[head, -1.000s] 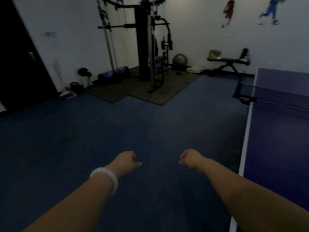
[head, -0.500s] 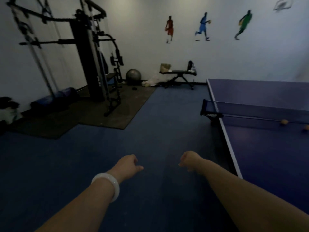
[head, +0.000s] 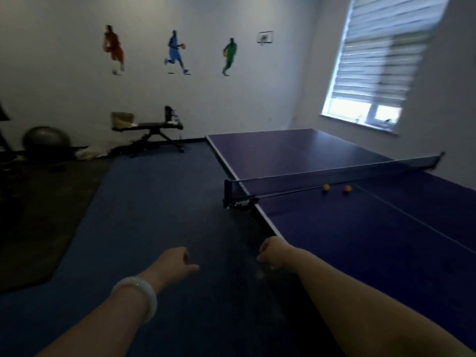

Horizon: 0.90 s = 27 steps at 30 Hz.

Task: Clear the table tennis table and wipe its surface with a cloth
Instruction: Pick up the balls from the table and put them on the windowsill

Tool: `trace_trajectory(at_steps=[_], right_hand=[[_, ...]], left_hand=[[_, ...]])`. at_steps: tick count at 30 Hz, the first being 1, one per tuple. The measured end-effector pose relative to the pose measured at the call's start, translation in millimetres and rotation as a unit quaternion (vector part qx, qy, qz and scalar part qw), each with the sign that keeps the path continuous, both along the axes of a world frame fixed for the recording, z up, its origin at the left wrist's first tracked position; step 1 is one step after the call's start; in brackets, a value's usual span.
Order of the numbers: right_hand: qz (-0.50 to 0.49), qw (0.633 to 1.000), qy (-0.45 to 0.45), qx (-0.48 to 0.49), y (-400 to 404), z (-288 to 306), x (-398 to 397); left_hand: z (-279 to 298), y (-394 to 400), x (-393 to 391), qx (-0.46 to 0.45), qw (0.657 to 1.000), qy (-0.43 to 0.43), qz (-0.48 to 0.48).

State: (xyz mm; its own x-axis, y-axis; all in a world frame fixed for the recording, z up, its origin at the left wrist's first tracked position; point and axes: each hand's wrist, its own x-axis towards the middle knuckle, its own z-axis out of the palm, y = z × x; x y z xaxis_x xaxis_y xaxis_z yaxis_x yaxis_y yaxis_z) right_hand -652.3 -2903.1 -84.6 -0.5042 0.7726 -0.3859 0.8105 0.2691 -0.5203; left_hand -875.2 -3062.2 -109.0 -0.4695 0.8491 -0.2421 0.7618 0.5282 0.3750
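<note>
The blue table tennis table (head: 360, 243) fills the right side, and its net (head: 334, 176) runs across the middle. Two orange balls (head: 326, 187) (head: 347, 188) lie on the near half, right against the net. My left hand (head: 175, 264), with a white bangle on its wrist, is held out over the floor with the fingers curled and nothing in them. Beside the table's near left edge, my right hand (head: 273, 253) is curled into a fist and holds nothing. No cloth is in view.
A weight bench (head: 149, 130) stands at the far wall, with a grey exercise ball (head: 46, 141) to its left. A dark mat (head: 43, 215) covers the floor on the left. Behind the table is a window with blinds (head: 373, 73). Blue floor lies between me and the table.
My view has swung right. The gym rack has left the frame, and the table, net, both balls and the window have come into view. Both hands keep their curled pose.
</note>
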Motion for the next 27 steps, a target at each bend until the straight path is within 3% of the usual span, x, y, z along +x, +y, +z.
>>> trace_trajectory(at_steps=[10,22,27], right_hand=[[-0.210,0.978,0.001,-0.014,102,-10,-18],[-0.288,0.956,0.018,-0.044,279,-38,-23],[-0.328,0.942,0.024,-0.068,340,-54,-22]], left_hand=[[2,191,-48,0.024,0.984,-0.045,-0.173],[-21,400,-59,0.029,0.959,-0.087,-0.267],[-36,481,-57,-0.009,0.947,-0.120,-0.298]])
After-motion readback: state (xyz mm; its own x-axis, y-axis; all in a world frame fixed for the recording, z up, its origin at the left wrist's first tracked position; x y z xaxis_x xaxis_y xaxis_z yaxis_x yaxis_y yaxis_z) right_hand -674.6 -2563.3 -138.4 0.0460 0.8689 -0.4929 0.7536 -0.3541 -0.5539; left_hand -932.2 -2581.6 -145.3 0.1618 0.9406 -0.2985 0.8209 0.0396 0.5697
